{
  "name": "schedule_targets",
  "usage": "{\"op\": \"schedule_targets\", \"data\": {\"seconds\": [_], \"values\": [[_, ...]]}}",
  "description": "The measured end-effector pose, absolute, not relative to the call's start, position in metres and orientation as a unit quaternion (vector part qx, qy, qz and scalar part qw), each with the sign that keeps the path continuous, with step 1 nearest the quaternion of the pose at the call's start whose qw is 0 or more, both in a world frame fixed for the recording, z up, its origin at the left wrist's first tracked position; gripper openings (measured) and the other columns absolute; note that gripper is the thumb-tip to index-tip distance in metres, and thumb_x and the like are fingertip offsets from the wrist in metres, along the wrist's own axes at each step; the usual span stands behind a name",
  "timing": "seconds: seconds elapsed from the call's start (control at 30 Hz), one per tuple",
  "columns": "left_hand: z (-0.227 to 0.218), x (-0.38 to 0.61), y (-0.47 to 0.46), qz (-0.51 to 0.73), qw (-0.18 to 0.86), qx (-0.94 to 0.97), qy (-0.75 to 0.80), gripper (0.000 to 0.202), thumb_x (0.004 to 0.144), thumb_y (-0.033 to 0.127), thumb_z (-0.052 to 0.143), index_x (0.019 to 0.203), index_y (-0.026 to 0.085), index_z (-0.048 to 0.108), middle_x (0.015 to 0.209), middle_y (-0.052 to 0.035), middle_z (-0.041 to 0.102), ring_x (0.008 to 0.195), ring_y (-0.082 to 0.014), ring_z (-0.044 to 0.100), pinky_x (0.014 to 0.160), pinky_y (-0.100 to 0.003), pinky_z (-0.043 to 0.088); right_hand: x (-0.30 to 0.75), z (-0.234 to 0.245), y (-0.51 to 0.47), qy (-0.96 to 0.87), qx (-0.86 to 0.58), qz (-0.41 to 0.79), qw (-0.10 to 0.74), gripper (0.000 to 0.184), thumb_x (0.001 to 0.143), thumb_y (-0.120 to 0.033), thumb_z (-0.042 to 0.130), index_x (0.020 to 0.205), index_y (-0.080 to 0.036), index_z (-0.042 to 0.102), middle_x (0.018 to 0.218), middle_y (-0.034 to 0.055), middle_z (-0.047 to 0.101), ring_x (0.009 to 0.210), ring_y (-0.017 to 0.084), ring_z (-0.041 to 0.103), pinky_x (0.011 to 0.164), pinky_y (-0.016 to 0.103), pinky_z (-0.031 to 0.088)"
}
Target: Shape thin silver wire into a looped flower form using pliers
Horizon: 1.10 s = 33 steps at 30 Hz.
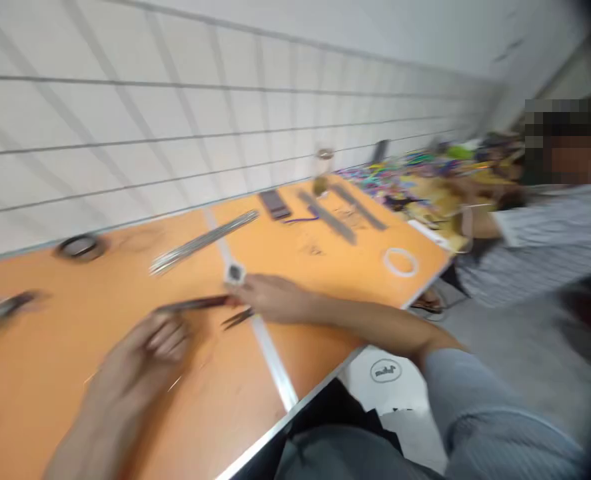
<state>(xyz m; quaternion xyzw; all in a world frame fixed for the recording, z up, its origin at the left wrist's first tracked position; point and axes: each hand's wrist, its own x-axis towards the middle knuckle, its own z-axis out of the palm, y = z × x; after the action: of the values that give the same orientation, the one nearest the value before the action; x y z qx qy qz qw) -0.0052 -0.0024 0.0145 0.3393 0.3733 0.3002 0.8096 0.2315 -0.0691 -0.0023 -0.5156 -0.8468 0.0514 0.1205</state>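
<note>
The left hand (148,350) pinched one end of a dark strip (195,304) over the surface (200,413); its other end reached the right hand (275,298), by a small white block (234,272). Blur hid whether the right grip pinched anything.

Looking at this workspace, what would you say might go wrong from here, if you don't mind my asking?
The dark pointed tips beside the right hand face toward the left hand, so a slip might nick it or the thin dark item between the hands. The thin metal rods lying beyond could scatter if bumped. The white ring lies near the edge of the orange table and might get knocked off.
</note>
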Motion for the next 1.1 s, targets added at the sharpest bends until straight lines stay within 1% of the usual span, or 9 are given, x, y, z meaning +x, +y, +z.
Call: {"op": "schedule_targets", "data": {"seconds": [0.07,0.27,0.37,0.5,0.6,0.73,0.9,0.97,1.1], "values": [[0.011,-0.022,-0.009,0.360,0.799,0.287,0.388,0.051,0.089,0.021,0.083,0.064,0.020,0.039,0.053,0.0062,0.035,0.045,-0.0078,0.032,0.042,-0.022,0.036,0.233,-0.012,-0.064,-0.840,-0.523,0.039,0.141,0.049,0.109,-0.006,0.043,0.156,-0.016,0.051,0.122,0.0152,0.072,0.106,0.026,0.069,0.087,0.036,0.056],[0.006,-0.018,0.000,0.388,0.799,0.313,0.336,0.046,0.076,0.021,0.091,0.070,0.019,0.046,0.056,0.0101,0.035,0.048,-0.0058,0.031,0.046,-0.020,0.031,0.241,-0.019,-0.058,-0.839,-0.520,0.031,0.159,0.061,0.106,-0.006,0.047,0.166,-0.016,0.046,0.118,0.0132,0.073,0.101,0.025,0.069,0.081,0.033,0.055],[0.002,-0.018,0.000,0.404,0.773,0.344,0.347,0.033,0.077,0.027,0.090,0.078,0.018,0.059,0.056,0.0100,0.040,0.048,-0.0063,0.035,0.047,-0.020,0.030,0.253,-0.014,-0.057,-0.814,-0.552,0.031,0.177,0.057,0.111,-0.013,0.044,0.167,-0.020,0.047,0.122,0.0141,0.075,0.106,0.026,0.072,0.084,0.035,0.055],[-0.006,-0.020,0.002,0.471,0.656,0.420,0.414,0.022,0.082,0.032,0.084,0.085,0.016,0.070,0.062,0.0040,0.062,0.052,-0.0074,0.048,0.052,-0.020,0.037,0.277,-0.008,-0.044,-0.714,-0.684,0.007,0.148,0.051,0.113,-0.025,0.039,0.161,-0.019,0.052,0.129,0.0197,0.075,0.114,0.036,0.073,0.087,0.045,0.057],[-0.007,-0.019,0.001,0.482,0.623,0.449,0.421,0.024,0.084,0.038,0.084,0.088,0.017,0.073,0.073,-0.0005,0.074,0.058,-0.0089,0.057,0.060,-0.022,0.046,0.290,-0.007,-0.033,-0.657,-0.753,0.003,0.045,0.044,0.110,-0.045,0.046,0.145,-0.022,0.063,0.117,0.0241,0.073,0.101,0.045,0.073,0.075,0.052,0.057],[-0.002,-0.017,-0.005,0.480,0.626,0.456,0.412,0.026,0.084,0.040,0.086,0.092,0.018,0.074,0.083,-0.0058,0.082,0.068,-0.0129,0.067,0.072,-0.027,0.052,0.296,-0.007,-0.030,-0.634,-0.774,0.006,0.015,0.044,0.109,-0.056,0.046,0.123,-0.023,0.071,0.110,0.0236,0.069,0.094,0.047,0.072,0.073,0.059,0.057],[0.003,-0.017,-0.010,0.489,0.638,0.441,0.400,0.028,0.083,0.041,0.088,0.090,0.019,0.072,0.089,-0.0093,0.085,0.083,-0.0185,0.076,0.085,-0.032,0.055,0.260,0.008,-0.041,-0.688,-0.700,-0.017,0.190,0.030,0.103,-0.038,0.058,0.121,-0.022,0.076,0.127,0.0218,0.072,0.125,0.047,0.068,0.106,0.068,0.052],[0.004,-0.016,-0.010,0.495,0.627,0.443,0.406,0.025,0.083,0.040,0.087,0.089,0.019,0.073,0.095,-0.0090,0.086,0.087,-0.0181,0.075,0.085,-0.031,0.053,0.231,0.015,-0.046,-0.707,-0.650,0.110,0.255,0.026,0.103,-0.038,0.059,0.119,-0.026,0.076,0.120,0.0121,0.079,0.109,0.032,0.076,0.099,0.051,0.060],[0.003,-0.012,-0.010,0.514,0.594,0.435,0.439,0.021,0.078,0.036,0.087,0.083,0.019,0.077,0.093,-0.0034,0.080,0.080,-0.0128,0.064,0.077,-0.027,0.047,0.175,0.015,-0.048,-0.655,-0.569,0.385,0.314,0.029,0.092,-0.044,0.076,0.115,-0.026,0.071,0.110,0.0051,0.082,0.098,0.024,0.078,0.089,0.039,0.062]]}}
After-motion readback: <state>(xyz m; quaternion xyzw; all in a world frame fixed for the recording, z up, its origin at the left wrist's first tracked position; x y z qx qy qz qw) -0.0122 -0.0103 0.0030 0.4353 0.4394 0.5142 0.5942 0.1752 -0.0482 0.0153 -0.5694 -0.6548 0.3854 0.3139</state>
